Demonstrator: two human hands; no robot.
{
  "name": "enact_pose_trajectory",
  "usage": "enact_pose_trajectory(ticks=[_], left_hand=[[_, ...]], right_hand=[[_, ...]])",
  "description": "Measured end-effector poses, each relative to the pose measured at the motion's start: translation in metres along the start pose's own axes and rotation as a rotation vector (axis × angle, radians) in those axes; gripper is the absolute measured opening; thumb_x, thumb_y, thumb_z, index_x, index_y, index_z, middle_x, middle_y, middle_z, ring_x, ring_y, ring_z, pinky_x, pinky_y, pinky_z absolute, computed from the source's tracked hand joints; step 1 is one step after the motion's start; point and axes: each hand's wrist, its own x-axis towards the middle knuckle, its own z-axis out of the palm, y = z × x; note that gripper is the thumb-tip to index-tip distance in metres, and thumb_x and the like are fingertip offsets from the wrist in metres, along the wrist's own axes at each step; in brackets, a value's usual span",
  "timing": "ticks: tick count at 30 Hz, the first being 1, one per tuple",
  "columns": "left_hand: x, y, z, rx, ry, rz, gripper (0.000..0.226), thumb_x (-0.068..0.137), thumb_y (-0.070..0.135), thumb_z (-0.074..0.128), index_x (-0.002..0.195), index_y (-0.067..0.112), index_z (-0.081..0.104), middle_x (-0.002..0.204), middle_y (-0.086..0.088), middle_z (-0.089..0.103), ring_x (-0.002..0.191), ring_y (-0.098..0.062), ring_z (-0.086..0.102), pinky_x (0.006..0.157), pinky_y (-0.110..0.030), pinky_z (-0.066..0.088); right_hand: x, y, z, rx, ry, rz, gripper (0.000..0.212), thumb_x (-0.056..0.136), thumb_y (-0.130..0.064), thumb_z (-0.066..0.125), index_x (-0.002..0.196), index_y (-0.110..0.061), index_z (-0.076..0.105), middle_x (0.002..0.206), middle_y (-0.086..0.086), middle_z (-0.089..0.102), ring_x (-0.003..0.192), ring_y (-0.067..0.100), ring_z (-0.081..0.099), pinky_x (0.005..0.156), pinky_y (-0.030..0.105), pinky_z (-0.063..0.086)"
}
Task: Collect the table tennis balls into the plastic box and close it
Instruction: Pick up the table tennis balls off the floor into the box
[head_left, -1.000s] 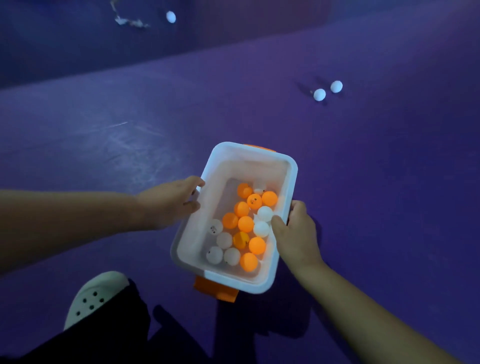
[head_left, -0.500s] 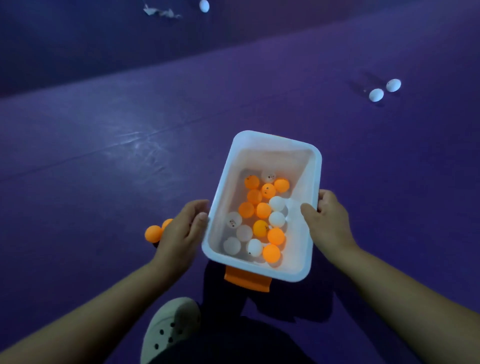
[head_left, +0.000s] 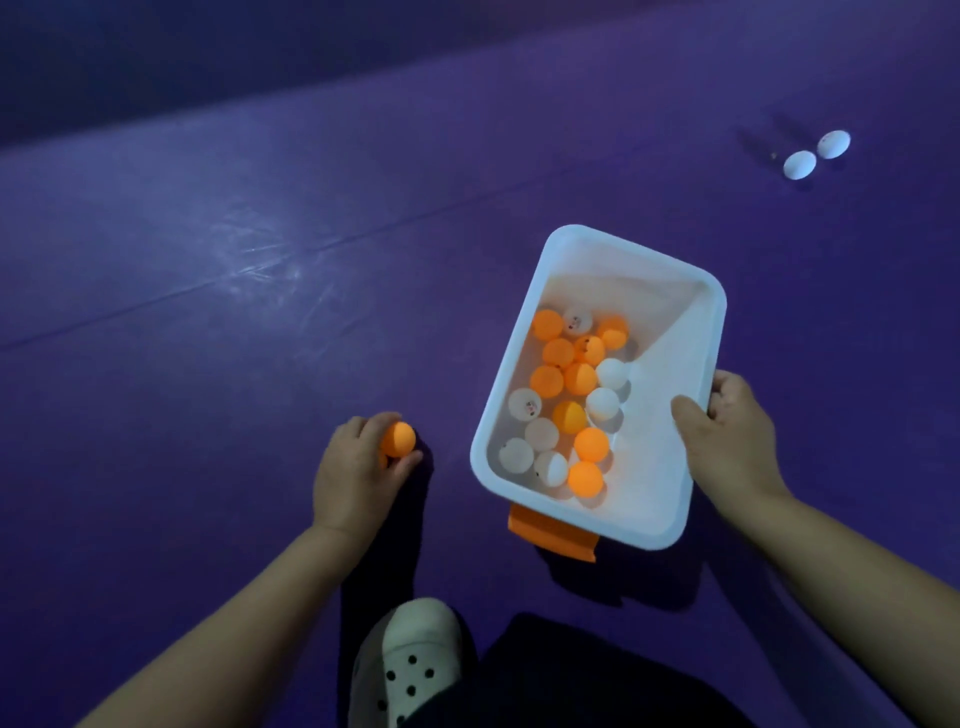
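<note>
1. the left hand (head_left: 353, 475) curls its fingers round an orange ball (head_left: 399, 439) low over the purple floor (head_left: 208, 322).
2. the right hand (head_left: 732, 441) grips the right rim of the white plastic box (head_left: 670, 457), thumb inside the wall.
3. orange and white balls (head_left: 566, 395) lie loose in the box.
4. an orange latch (head_left: 550, 535) sticks out under its near end.
5. two white balls (head_left: 816, 154) sit just beside each other far right on the floor.
6. a pale perforated shoe (head_left: 415, 660) shows at the bottom.

Plastic box (head_left: 660, 467) right of centre, heap of balls (head_left: 579, 378) inside it. Right hand (head_left: 727, 441) grips the box's right rim. Left hand (head_left: 353, 478) lies left of the box, curled round a loose ball (head_left: 399, 439). Pair of balls (head_left: 800, 164) lies on the floor (head_left: 208, 364) behind the box, far right, just beside each other. Shoe (head_left: 415, 654) is nearest, between the arms.
</note>
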Motion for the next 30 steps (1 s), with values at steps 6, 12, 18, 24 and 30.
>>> enact_pose_trajectory(ticks=[6, 12, 18, 24, 30], left_hand=[[0.017, 0.093, -0.036, -0.667, 0.179, -0.015, 0.029, 0.080, 0.021, 0.073, 0.093, 0.032, 0.051, 0.088, 0.014, 0.057, 0.079, 0.007, 0.054, 0.067, -0.006, 0.041], [0.028, 0.163, -0.050, -0.776, -0.088, 0.200, 0.031, 0.075, 0.038, 0.071, 0.096, 0.043, 0.049, 0.095, 0.021, 0.059, 0.089, 0.004, 0.057, 0.070, -0.011, 0.047], [0.040, 0.167, -0.036, -0.887, -0.100, 0.146, 0.017, 0.086, 0.032, 0.055, 0.102, 0.030, 0.060, 0.101, 0.015, 0.065, 0.094, 0.000, 0.059, 0.075, -0.015, 0.046], [0.063, 0.141, -0.024, -0.454, -0.082, 0.024, 0.025, 0.081, 0.025, 0.062, 0.105, 0.020, 0.057, 0.099, 0.008, 0.054, 0.093, -0.015, 0.052, 0.073, -0.031, 0.045], [0.071, 0.140, -0.024, -0.567, -0.274, -0.105, 0.014, 0.083, 0.023, 0.061, 0.089, 0.019, 0.050, 0.080, 0.003, 0.062, 0.068, -0.013, 0.058, 0.050, -0.027, 0.040]], right_hand=[[0.002, 0.002, 0.004, -0.032, 0.008, -0.001, 0.017, 0.091, -0.017, 0.051, 0.106, -0.019, 0.044, 0.088, -0.010, 0.056, 0.077, 0.006, 0.057, 0.055, 0.023, 0.043], [0.004, 0.002, 0.005, -0.101, 0.030, -0.005, 0.015, 0.091, -0.016, 0.050, 0.105, -0.017, 0.044, 0.085, -0.010, 0.054, 0.074, 0.004, 0.054, 0.052, 0.022, 0.039], [0.005, 0.003, 0.006, -0.165, 0.026, 0.009, 0.015, 0.091, -0.020, 0.049, 0.104, -0.019, 0.042, 0.088, -0.008, 0.055, 0.076, 0.006, 0.056, 0.052, 0.020, 0.039], [0.011, -0.002, 0.005, -0.295, -0.050, 0.102, 0.022, 0.091, -0.030, 0.051, 0.107, -0.015, 0.045, 0.095, -0.001, 0.059, 0.084, 0.016, 0.062, 0.061, 0.032, 0.052], [0.031, -0.028, 0.004, -0.544, -0.124, 0.231, 0.030, 0.087, -0.025, 0.057, 0.111, -0.008, 0.047, 0.100, 0.007, 0.058, 0.086, 0.025, 0.058, 0.067, 0.032, 0.045]])
